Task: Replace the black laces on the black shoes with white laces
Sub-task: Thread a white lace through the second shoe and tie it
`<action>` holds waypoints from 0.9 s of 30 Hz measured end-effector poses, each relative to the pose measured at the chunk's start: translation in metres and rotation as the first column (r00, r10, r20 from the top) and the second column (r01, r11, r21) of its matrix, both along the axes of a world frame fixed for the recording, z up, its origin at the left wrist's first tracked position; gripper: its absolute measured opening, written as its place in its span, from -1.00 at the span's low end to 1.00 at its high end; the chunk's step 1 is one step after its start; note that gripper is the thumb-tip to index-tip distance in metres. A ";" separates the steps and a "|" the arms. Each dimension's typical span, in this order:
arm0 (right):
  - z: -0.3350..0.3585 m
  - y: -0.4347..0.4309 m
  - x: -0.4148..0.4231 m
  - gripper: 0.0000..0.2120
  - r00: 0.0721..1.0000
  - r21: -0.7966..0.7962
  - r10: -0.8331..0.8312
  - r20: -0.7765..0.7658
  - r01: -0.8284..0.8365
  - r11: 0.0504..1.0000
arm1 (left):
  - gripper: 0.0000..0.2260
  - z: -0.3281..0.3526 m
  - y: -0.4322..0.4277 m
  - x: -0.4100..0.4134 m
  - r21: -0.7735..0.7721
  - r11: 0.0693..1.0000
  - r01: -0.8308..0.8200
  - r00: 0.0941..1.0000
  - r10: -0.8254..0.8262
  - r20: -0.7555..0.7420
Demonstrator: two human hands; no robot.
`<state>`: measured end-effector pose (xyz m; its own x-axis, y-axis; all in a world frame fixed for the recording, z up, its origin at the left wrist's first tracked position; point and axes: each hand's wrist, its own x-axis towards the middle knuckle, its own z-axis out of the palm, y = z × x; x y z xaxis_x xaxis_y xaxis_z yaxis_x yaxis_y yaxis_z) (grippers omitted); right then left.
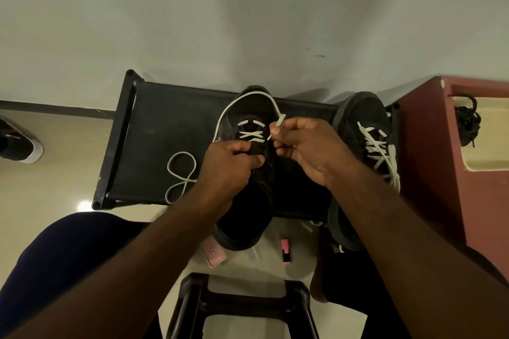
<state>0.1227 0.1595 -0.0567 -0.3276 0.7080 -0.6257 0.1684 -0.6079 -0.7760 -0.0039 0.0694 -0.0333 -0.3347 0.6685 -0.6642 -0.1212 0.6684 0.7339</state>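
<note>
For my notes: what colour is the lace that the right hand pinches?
The lace is white; the head view shows it.

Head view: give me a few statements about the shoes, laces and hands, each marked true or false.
1. The right hand pinches the white lace of the centre shoe. True.
2. The right shoe has no lacing. False: it is laced in white.
3. The left hand grips the centre shoe. True.
4. The black laces lie on the floor. False: they sit bundled on the red cabinet.
</note>
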 end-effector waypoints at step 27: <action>0.003 -0.004 -0.009 -0.92 0.991 0.125 0.028 0.129 -0.044 0.991 | -0.87 -0.011 -0.001 -0.001 0.082 0.995 0.053 0.995 -0.046 -0.087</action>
